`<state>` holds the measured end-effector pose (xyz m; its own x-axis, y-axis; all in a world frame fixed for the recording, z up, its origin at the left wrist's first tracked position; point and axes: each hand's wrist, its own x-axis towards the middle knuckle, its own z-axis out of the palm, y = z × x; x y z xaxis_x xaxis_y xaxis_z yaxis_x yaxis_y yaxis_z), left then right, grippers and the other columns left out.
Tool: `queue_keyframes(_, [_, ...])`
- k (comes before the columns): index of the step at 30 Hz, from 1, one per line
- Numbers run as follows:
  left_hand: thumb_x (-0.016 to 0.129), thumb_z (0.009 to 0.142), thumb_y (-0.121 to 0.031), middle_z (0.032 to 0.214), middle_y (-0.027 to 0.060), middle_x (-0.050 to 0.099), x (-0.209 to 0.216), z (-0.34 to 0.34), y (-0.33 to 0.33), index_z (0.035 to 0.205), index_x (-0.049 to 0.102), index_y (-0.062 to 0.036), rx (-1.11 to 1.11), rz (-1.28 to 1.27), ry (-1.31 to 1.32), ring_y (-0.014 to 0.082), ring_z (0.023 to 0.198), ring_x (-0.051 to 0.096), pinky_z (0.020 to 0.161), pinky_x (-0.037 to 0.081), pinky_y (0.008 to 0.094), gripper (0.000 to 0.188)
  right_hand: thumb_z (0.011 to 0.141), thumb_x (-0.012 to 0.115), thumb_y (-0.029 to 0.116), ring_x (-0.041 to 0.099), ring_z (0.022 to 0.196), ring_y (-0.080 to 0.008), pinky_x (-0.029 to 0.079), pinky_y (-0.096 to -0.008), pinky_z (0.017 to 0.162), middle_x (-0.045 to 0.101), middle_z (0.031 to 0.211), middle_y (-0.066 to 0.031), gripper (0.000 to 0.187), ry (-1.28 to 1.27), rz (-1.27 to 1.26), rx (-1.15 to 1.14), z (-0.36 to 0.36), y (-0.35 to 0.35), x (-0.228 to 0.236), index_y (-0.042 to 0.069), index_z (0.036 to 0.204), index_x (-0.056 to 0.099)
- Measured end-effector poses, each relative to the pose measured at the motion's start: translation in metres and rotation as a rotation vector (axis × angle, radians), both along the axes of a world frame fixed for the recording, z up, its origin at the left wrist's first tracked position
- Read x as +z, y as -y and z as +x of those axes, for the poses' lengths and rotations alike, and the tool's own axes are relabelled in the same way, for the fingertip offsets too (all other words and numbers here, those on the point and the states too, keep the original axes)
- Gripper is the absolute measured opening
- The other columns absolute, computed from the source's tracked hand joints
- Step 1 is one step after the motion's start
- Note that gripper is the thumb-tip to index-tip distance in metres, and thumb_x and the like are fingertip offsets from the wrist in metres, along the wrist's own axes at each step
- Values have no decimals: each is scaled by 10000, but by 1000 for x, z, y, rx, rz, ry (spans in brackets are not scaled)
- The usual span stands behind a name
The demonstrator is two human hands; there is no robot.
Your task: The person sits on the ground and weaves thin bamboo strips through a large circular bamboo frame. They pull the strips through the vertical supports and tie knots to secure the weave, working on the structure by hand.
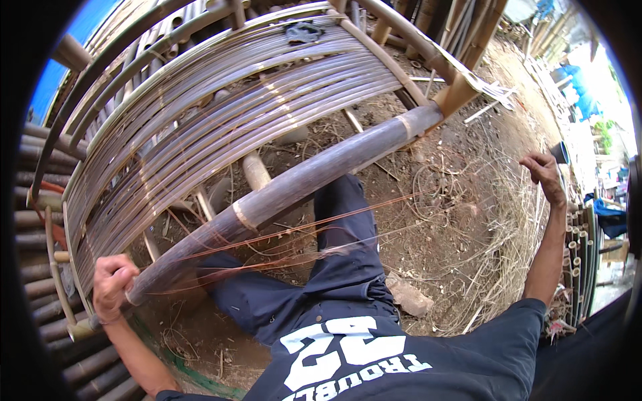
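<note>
Bamboo makes up nearly everything in view. A thick, dark brown bamboo pole (294, 184) with pale node rings runs on a slant from the lower left up toward the top right, crossing over the person's dark-trousered leg (348, 240). The left hand (112, 284) is clenched around the pole's lower end, near a stack of round bamboo poles (40, 200) at the left edge. The right hand (543, 172) is raised far out to the right, fingers curled as if pinching something; thin reddish-brown split strips (314, 234) stretch from the pole's lower end toward that side, but whether the hand actually holds them I cannot tell.

Judging by its girth, the pole looks stiff and fairly heavy, with a smooth skin that could slip; near a node ring seems the surest place to grip. The strips look light, springy and sharp-edged, likely to snap if bent hard.

Above the pole, a curved rack of pale flat bamboo slats (221, 107) crowds the upper left. Open room lies to the right, over bare dirt ground (448, 234) littered with dry shavings.
</note>
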<state>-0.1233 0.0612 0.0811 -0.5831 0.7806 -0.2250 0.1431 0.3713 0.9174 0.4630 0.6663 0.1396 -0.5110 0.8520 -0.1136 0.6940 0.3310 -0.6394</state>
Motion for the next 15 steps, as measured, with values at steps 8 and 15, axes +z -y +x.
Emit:
queue_keyframes(8, [632,928,-201,745,1,450,-2,-58,121,936,588,-59,281,466,55,72,625,385,624,394,224,148,887,713,266,392,558,-44,338,-197,481,467,714,36,229,-787,-295,94,-39,-11,-79,78,910,584])
queue_keyframes(15, [691,901,-221,723,-86,440,-42,-63,154,960,585,-78,368,77,-42,0,525,302,428,224,168,187,871,724,310,376,558,-56,303,-235,456,443,653,42,274,-463,-56,25,-54,-4,-90,105,772,571])
